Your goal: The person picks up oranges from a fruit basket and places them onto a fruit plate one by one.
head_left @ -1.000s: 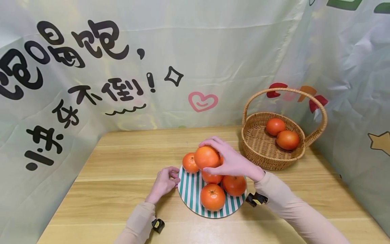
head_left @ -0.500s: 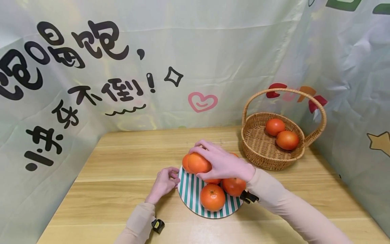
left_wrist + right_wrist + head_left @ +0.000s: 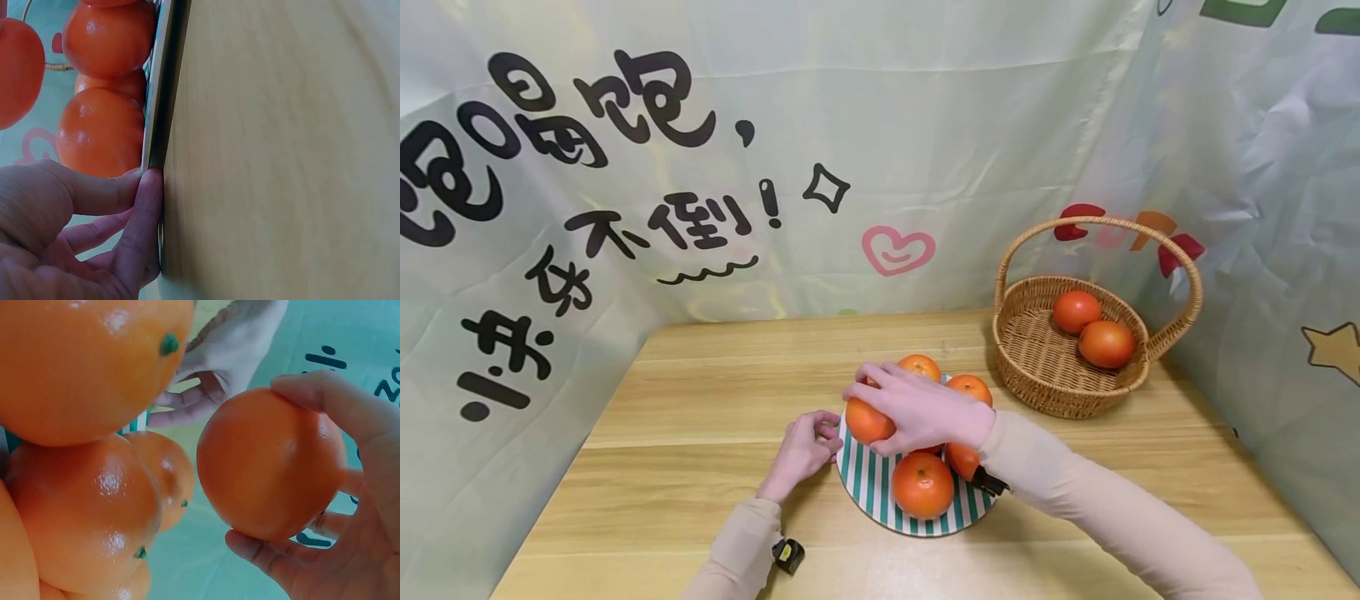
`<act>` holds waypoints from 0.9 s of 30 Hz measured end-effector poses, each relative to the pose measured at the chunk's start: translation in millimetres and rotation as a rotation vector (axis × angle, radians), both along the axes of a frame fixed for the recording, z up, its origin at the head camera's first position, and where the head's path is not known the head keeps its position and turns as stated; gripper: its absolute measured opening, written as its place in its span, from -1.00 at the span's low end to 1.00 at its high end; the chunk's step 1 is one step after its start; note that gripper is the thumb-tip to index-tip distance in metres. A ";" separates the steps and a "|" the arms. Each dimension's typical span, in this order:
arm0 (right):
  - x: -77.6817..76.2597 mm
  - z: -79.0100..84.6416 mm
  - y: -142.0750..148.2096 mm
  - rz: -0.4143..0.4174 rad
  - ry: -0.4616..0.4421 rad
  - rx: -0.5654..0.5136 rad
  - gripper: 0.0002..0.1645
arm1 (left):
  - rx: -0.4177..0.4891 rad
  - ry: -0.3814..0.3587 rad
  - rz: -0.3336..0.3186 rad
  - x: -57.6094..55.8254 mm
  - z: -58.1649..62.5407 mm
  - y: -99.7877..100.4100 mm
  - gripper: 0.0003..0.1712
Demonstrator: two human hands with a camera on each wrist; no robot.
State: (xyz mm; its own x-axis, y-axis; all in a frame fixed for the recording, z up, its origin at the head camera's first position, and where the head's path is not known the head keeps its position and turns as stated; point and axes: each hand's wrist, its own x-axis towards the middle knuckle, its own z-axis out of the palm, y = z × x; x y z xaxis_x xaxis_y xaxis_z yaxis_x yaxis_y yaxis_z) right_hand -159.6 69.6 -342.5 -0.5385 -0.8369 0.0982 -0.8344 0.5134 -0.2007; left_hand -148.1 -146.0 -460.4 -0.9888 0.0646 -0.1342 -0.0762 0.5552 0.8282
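Note:
My right hand (image 3: 919,408) grips an orange (image 3: 867,422) over the left part of a round plate (image 3: 871,492) striped in teal and white. In the right wrist view, thumb and fingers curl round that smooth orange (image 3: 272,465), apart from the others. My left hand (image 3: 805,452) pinches the plate's left rim; the left wrist view has its thumb (image 3: 106,190) and forefinger at the edge. Several more oranges lie on the plate, among them a front one (image 3: 922,485) and a back one (image 3: 919,365). My right hand hides part of the pile.
A wicker basket (image 3: 1037,379) with a tall arched handle stands at the back right, holding two orange-red fruits (image 3: 1107,344). Printed cloth (image 3: 985,150) hangs behind and beside the wooden table (image 3: 700,400).
My right hand has carried the orange left and toward me, lower over the plate. Two oranges behind the hand have come into view. My left hand has stayed at the rim.

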 end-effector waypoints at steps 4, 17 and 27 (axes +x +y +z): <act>0.7 -3.0 -6.3 0.011 0.002 0.057 -0.29 | -0.003 -0.010 0.002 -0.5 -0.1 -0.6 -0.59; 4.0 -15.4 -19.9 0.026 0.098 0.211 -0.27 | -0.016 0.027 0.001 0.2 -0.2 -0.7 -0.63; 8.0 -19.9 -26.6 0.014 0.140 0.309 -0.18 | -0.021 0.028 -0.007 -0.6 -0.2 -1.4 -0.58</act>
State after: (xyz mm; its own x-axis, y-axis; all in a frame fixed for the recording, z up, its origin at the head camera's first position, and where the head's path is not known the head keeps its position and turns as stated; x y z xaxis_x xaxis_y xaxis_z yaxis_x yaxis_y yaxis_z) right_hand -151.7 43.0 -362.4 -0.5261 -0.8458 -0.0889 -0.8502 0.5204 0.0801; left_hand -148.7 -147.4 -460.6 -0.9918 0.0692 -0.1074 -0.0487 0.5728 0.8183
